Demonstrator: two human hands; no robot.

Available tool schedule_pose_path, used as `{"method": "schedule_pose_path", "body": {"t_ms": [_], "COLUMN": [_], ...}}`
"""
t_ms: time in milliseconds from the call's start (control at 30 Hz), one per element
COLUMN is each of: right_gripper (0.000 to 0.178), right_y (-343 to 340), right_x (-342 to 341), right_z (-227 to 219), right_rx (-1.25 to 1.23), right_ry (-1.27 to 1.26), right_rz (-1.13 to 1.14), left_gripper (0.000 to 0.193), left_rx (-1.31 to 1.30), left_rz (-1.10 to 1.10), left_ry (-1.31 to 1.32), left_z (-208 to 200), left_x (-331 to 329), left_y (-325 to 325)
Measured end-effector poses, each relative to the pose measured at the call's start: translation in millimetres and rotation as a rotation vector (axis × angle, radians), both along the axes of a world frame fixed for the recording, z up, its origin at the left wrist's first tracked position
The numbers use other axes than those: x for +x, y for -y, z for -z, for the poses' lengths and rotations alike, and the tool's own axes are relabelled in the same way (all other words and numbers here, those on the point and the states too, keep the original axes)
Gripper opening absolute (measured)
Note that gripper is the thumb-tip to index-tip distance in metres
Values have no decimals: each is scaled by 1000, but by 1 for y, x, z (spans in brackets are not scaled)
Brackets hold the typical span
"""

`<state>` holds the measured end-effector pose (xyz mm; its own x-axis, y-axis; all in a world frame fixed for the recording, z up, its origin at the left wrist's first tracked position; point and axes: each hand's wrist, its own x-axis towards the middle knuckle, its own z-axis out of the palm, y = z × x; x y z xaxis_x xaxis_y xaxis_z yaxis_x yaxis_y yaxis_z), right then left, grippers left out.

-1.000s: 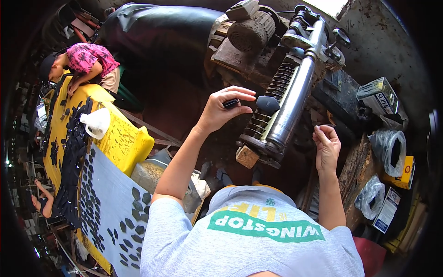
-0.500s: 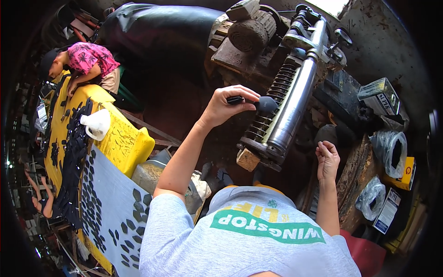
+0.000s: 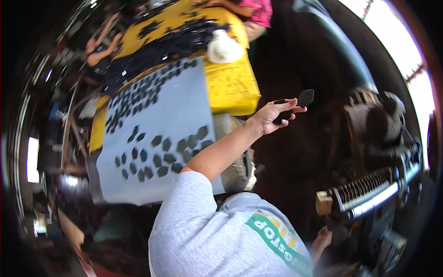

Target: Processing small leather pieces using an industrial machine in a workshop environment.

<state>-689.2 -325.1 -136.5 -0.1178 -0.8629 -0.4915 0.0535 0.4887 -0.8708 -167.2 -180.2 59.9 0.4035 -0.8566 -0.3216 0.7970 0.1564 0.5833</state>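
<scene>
Here, in the head view, the person's left grip [image 3: 270,119] reaches out past the right edge of the yellow-covered table [image 3: 233,87], thumb and fingers closed on a flat, pointed black piece [image 3: 305,98] that juts beyond the fingertips; more dark material [image 3: 282,117] sits inside the palm, its shape partly hidden. The right grip [image 3: 323,237] is low at the right, blurred, near the roller machine [image 3: 369,196]; whether it is open or holding anything cannot be told. A wooden block [image 3: 324,203] sits at the machine's near end. On the table, a grey sheet [image 3: 184,99] carries angular black cutouts [image 3: 162,171], close-set toward the top and looser below. Past the sheet lie black strips [image 3: 152,64], a white plastic jug [image 3: 224,48] beside them. A co-worker's pink sleeve [image 3: 261,13] shows at the top edge.
</scene>
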Motion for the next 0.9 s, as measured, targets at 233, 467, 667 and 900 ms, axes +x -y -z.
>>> {"method": "schedule_pose_path", "body": {"t_ms": [233,467,667,900], "right_gripper": [30,29,27,25], "right_y": [0,1,8,4], "right_x": [18,18,-18,-14], "right_z": [11,35,76,72], "right_rx": [198,217,221,142], "right_ry": [-155,-371,-399,-300], "right_rz": [-118,-179,-219,-306], "left_gripper": [31,14,13,8], "left_rx": [-71,263,713,894], "left_rz": [-562,-996,-1200,-1115], "left_ry": [-341,-194,-14,-29], "left_z": [40,102,92,92], "left_x": [107,209,234,254], "left_y": [-151,-309,-349,-362]}}
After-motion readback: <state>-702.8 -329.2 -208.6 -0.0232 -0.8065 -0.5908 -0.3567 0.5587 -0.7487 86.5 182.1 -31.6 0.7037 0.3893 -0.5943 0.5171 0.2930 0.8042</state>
